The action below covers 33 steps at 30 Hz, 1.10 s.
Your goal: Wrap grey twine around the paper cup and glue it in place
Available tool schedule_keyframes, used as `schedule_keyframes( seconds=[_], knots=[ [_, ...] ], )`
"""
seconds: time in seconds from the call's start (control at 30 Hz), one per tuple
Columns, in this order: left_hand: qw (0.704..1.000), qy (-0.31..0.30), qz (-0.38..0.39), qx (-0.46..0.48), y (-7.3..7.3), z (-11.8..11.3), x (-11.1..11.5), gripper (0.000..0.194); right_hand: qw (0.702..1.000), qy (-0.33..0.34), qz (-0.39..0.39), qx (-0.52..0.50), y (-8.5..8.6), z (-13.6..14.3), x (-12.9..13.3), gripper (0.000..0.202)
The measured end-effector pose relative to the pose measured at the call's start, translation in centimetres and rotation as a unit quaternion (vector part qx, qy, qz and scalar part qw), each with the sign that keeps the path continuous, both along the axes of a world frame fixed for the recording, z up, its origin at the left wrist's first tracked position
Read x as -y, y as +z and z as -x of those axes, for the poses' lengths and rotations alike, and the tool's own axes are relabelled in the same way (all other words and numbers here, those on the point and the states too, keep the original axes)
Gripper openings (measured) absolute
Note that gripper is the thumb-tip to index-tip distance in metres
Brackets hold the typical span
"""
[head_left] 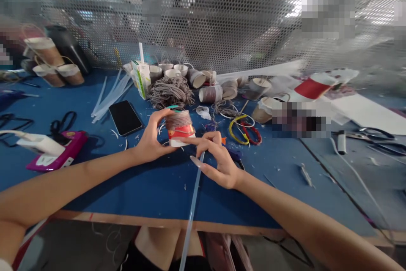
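Observation:
My left hand [151,138] grips a small paper cup [180,133], its fingers and thumb around the left side. Grey-brown cord is wound around the cup's upper part; a red and white printed band shows below. My right hand [218,161] reaches to the cup's lower right with the index finger against it, thumb held apart. Under that hand runs a long translucent glue stick [192,212], passing over the table's front edge. A dark blue glue gun [235,157] with an orange part is mostly hidden behind my right hand.
A heap of grey cord [171,92] and several cord-wrapped cups [211,93] stand at the back. A phone [125,117], a magenta power strip [58,152] and loose glue sticks [111,97] are left. Yellow-and-red-handled scissors [239,129] and pliers [368,135] lie right.

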<state>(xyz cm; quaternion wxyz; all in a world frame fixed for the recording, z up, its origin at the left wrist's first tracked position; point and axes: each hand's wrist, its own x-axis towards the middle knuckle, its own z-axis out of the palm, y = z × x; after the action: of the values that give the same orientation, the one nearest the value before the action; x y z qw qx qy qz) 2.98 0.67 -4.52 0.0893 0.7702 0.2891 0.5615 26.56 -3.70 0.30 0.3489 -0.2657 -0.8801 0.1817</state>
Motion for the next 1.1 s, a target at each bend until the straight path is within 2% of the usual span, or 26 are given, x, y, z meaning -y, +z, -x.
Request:
schedule_keyframes(
  seconds=[0.37,0.57,0.63,0.73,0.8,0.9,1.1],
  knots=[
    [1.0,-0.014,-0.011,0.012,0.2,-0.1,0.4,0.082,0.994,-0.044,0.04,-0.086,-0.4,-0.3,-0.1,0.02],
    [1.0,0.011,-0.017,0.0,0.2,-0.1,0.2,0.085,0.977,-0.14,0.056,-0.152,-0.8,-0.2,-0.2,0.024],
    [0.999,0.02,-0.029,-0.015,0.4,-0.1,0.2,0.084,0.982,-0.12,0.033,-0.14,-0.6,-0.1,-0.1,0.022],
    [0.997,0.033,-0.058,-0.035,0.8,-0.2,0.3,0.079,0.998,-0.033,0.005,-0.052,-0.1,0.1,0.2,0.017],
    [0.996,0.035,-0.073,-0.042,0.9,-0.2,0.4,0.076,1.0,-0.006,-0.01,0.003,0.3,0.5,0.4,0.011],
    [0.997,0.018,-0.062,-0.031,0.8,-0.2,0.4,0.076,0.999,-0.017,-0.032,0.004,0.7,0.8,0.6,0.009],
    [1.0,-0.006,-0.024,0.005,0.1,-0.2,0.3,0.08,0.99,-0.076,-0.031,-0.111,0.0,0.2,0.4,0.016]
  ],
)
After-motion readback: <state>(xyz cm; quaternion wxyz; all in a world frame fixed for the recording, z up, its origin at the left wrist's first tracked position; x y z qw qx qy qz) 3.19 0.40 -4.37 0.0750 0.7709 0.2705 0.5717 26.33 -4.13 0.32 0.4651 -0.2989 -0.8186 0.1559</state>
